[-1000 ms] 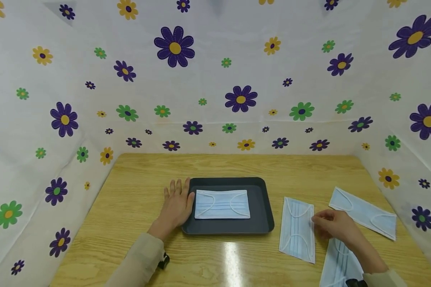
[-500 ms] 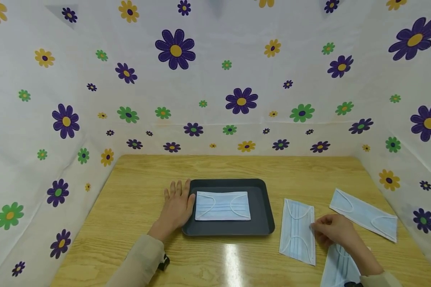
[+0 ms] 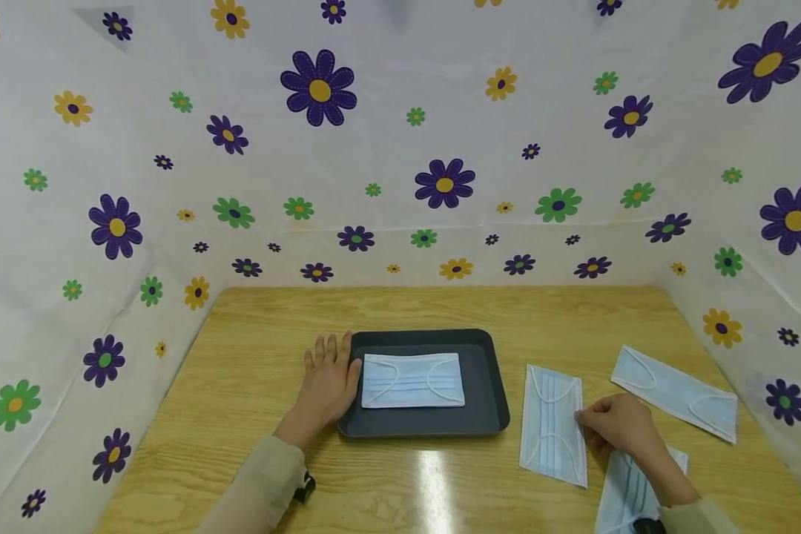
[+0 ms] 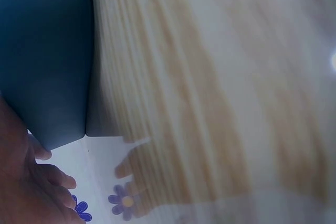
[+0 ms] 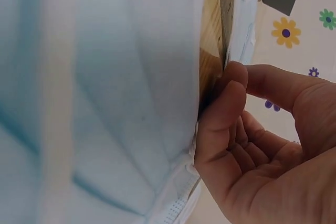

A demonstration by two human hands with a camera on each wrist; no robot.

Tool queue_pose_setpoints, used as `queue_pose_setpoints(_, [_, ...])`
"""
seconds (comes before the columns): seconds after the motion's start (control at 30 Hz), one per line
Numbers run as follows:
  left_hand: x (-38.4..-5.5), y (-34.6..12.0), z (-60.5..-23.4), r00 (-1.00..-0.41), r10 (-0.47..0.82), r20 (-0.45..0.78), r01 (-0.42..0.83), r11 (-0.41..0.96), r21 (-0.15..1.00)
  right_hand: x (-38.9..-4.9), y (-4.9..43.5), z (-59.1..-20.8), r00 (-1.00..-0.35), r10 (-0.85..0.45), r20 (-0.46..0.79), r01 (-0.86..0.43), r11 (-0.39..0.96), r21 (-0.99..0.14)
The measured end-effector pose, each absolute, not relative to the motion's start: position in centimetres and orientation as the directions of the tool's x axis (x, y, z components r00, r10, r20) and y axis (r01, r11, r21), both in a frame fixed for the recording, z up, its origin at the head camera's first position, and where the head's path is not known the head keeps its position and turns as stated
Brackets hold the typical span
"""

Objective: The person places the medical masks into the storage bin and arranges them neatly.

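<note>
My left hand (image 3: 325, 382) lies with straight fingers along the left rim of a dark grey tray (image 3: 487, 393). One light-blue face mask (image 3: 412, 380) rests flat inside that tray, its ear loops on top. At the right, my right hand (image 3: 619, 424) pinches the right long edge of a second face mask (image 3: 551, 426), which lies lengthwise on the table. Thumb and index fingertips meet at this edge in the right wrist view. Beneath the right wrist is another mask (image 3: 634, 489), partly hidden by the forearm. In the left wrist view the tray's side (image 4: 47, 51) stands against the hand.
A further mask (image 3: 674, 393) lies slanted at the far right, beyond the right hand. The wooden table (image 3: 267, 311) is enclosed by a white flower-print cloth (image 3: 374, 148) at the back and both sides.
My right wrist has swung slightly left, uncovering more of the mask below it, while its fingertips stay at the second mask's edge. My left hand and the tray have not moved.
</note>
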State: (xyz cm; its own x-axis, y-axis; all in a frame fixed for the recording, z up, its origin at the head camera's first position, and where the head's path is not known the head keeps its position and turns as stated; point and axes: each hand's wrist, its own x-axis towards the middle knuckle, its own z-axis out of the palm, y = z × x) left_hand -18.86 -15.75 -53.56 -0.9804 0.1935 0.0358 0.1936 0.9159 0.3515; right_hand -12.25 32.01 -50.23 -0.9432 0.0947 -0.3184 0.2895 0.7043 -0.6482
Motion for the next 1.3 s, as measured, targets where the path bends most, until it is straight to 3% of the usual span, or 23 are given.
queue_pose_setpoints(0.4, [-18.8, -15.8, -53.6, -0.981, 0.190, 0.033, 0.189, 0.914, 0.359, -12.4, 31.2, -50.6, -0.967, 0.126, -0.223, 0.236, 0.775, -0.587])
queue_pose_setpoints(0.67, [-18.9, -15.9, -53.7, -0.980, 0.196, 0.028, 0.194, 0.918, 0.346, -12.6, 31.4, -50.7, -0.956, 0.134, -0.260, 0.267, 0.762, -0.590])
queue_pose_setpoints(1.3, [-18.8, -15.9, -53.5, -0.982, 0.186, 0.038, 0.186, 0.910, 0.371, -13.5, 31.5, -50.0, -0.948, 0.124, -0.291, 0.300, 0.645, -0.703])
